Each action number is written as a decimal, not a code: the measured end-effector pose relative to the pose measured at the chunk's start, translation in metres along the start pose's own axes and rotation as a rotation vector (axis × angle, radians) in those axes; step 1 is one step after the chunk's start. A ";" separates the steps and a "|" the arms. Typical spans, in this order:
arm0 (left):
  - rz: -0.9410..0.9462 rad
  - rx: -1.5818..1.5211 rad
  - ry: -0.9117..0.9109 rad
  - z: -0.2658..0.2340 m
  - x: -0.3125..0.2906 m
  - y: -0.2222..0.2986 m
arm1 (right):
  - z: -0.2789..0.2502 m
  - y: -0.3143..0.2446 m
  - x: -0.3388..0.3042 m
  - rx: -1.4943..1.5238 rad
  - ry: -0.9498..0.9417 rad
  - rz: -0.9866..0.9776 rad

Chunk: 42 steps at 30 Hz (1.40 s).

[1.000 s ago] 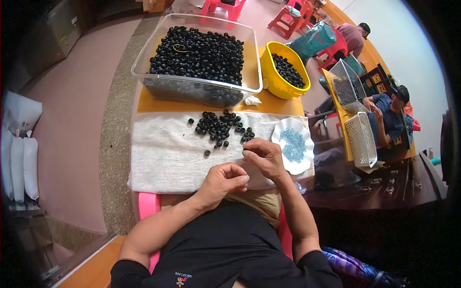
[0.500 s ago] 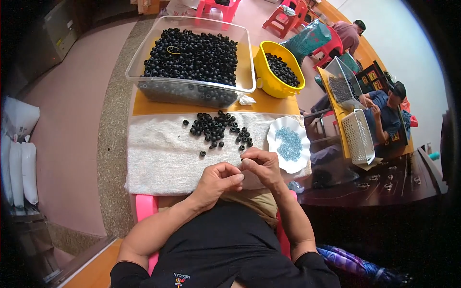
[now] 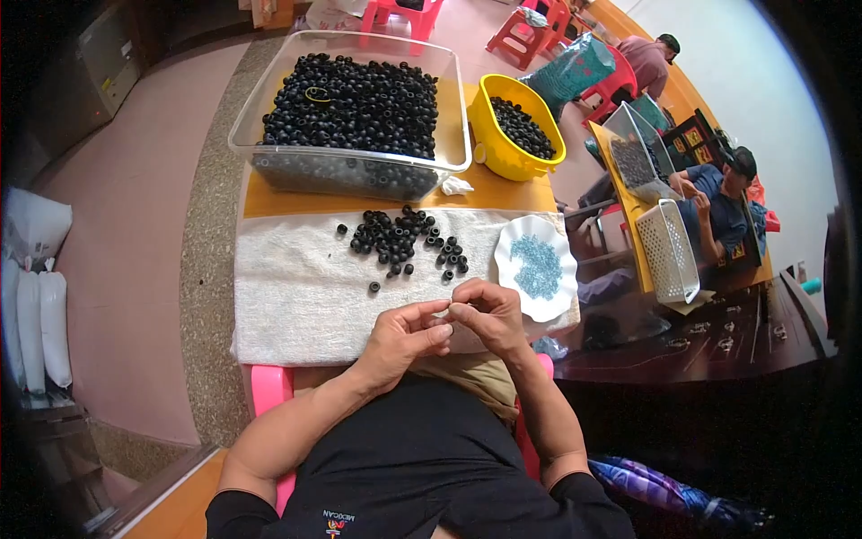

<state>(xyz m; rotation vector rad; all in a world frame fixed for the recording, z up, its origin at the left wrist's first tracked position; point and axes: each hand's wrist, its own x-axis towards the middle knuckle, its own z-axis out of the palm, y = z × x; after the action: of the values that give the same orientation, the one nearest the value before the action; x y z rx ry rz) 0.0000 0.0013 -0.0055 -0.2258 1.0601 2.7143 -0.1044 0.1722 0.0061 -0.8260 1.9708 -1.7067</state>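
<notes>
Beads (image 3: 392, 235), dozens, near one dish (image 3: 505, 271)

Small parts were left unclear.
The small dark piece (image 3: 449, 306) between the hands (image 3: 491, 319) was partly covered and too tiny to be identified. The pale-blue pieces (image 3: 536, 268) in the white dish (image 3: 548, 310) were too small to be told apart. The surface (image 3: 509, 195) was largely hidden by a white cloth (image 3: 296, 287), and a red stool (image 3: 392, 16) was cut off by the upper edge.
</notes>
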 end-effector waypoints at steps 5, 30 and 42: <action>0.028 0.041 -0.021 0.000 0.001 -0.005 | 0.001 0.003 -0.002 0.067 0.019 0.020; 0.033 0.098 -0.014 -0.002 0.002 -0.002 | -0.007 -0.026 -0.011 0.352 -0.108 0.404; 0.066 0.153 -0.034 -0.003 0.002 -0.007 | -0.009 -0.032 -0.008 0.283 -0.200 0.452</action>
<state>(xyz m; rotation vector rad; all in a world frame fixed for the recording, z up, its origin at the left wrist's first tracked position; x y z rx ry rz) -0.0001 0.0043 -0.0124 -0.1210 1.2802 2.6670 -0.0986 0.1818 0.0386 -0.3940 1.5834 -1.5169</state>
